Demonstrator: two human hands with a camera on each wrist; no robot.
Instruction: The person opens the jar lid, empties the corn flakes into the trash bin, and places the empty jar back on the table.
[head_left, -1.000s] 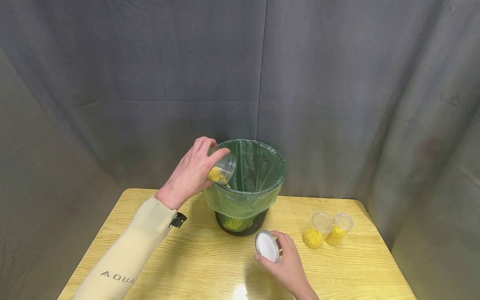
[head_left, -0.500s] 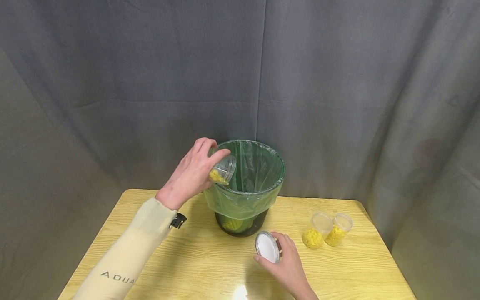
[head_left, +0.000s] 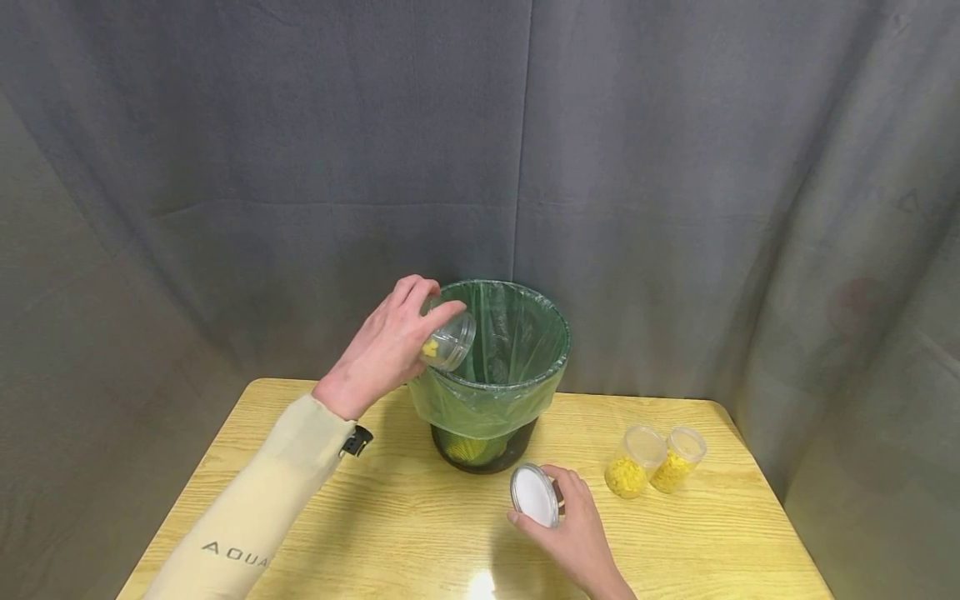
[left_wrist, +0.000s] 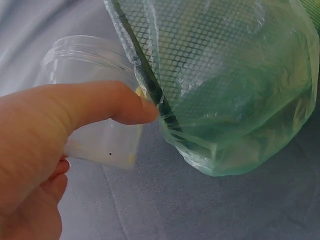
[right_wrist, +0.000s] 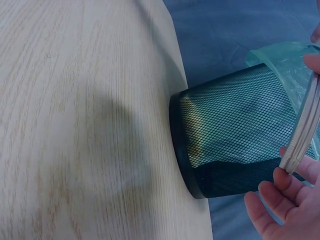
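Observation:
My left hand (head_left: 386, 337) grips a clear plastic jar (head_left: 454, 340) tilted over the left rim of a mesh trash bin (head_left: 487, 454). A few yellow bits (head_left: 431, 347) remain visible inside the jar. In the left wrist view, the thumb lies across the jar (left_wrist: 100, 130) beside the bag's edge. A green plastic bag (head_left: 487, 412) lines the bin and folds over its rim. Low in the head view, my right hand (head_left: 573, 533) holds a round lid (head_left: 535, 495) by its edge, white inside facing left. The right wrist view shows the lid (right_wrist: 302, 127) edge-on between thumb and fingers.
Two lidded clear jars hold yellow bits at the table's right: a left one (head_left: 627, 475) and a right one (head_left: 673, 471), side by side. The wooden table (head_left: 405, 533) has grey curtains (head_left: 637, 208) behind and on both sides.
The yellow bits in the tilted jar have dwindled from a clump to a few pieces. The left hand has shifted slightly right; the right hand with the lid has stayed nearly still.

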